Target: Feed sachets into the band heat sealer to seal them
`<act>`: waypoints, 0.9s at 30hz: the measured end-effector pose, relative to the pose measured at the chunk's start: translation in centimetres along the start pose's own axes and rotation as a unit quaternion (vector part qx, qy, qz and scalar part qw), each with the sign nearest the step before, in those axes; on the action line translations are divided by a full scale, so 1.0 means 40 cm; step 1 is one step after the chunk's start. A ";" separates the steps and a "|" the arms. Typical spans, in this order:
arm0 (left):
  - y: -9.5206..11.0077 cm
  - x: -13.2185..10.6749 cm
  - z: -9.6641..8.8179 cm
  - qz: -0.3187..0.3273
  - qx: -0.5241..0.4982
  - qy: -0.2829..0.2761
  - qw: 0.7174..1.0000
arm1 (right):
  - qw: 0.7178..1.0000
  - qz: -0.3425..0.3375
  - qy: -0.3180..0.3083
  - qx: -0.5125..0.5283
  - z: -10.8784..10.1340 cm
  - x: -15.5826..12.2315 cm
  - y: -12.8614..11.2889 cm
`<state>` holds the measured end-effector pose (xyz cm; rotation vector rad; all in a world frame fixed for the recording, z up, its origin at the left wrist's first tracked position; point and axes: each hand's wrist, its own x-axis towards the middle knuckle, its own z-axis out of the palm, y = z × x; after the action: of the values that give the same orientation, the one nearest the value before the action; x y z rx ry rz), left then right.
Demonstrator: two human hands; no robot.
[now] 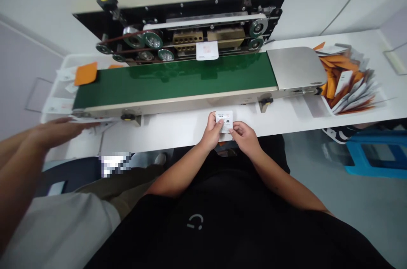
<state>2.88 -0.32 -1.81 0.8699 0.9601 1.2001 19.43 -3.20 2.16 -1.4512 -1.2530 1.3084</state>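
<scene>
A small white printed packet (227, 126) is held in front of my body, just past the front edge of the table. My left hand (212, 130) grips its left side, thumb lying on the printed face. At its lower right corner my right hand (245, 137) pinches the edge between thumb and bent fingers. A bit of orange shows below the packet; I cannot tell what it belongs to. Beyond my hands stands a band sealing machine (133, 4) with a green conveyor belt (178, 80). Another white packet (207, 51) hangs from the sealing bands, above the belt.
On the right, a white bin (318, 106) is heaped with orange and white packets (345, 80). An orange packet (85, 74) rests at the belt's left end, near a white tray (47, 106). A co-worker's hand (60, 131) holds something white there. A blue stool (365, 156) stands right.
</scene>
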 end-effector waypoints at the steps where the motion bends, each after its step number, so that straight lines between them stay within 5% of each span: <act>1: -0.002 0.001 -0.001 0.007 0.009 -0.002 1.000 | 1.000 -0.001 -0.009 0.011 0.002 -0.001 0.000; 10: 0.015 -0.006 0.011 0.051 -0.025 -0.037 0.998 | 0.999 -0.039 0.031 -0.020 -0.034 -0.007 -0.020; 14: 0.031 -0.009 0.015 0.057 -0.058 -0.034 0.996 | 0.979 -0.151 0.117 -0.067 -0.108 0.002 -0.110; 18: 0.038 -0.007 0.016 0.046 -0.045 -0.034 0.997 | 0.961 -0.199 0.191 0.026 -0.216 0.100 -0.228; 23: 0.039 -0.006 0.016 0.044 -0.048 -0.035 0.997 | 0.976 -0.108 0.184 0.054 -0.328 0.271 -0.363; 27: 0.040 -0.007 0.015 0.049 -0.061 -0.045 0.996 | 0.986 0.003 0.154 0.060 -0.344 0.330 -0.444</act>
<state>2.87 -0.35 -0.08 0.8739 0.7710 1.2778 29.95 13.89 18.78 -1.5043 -0.9522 1.0926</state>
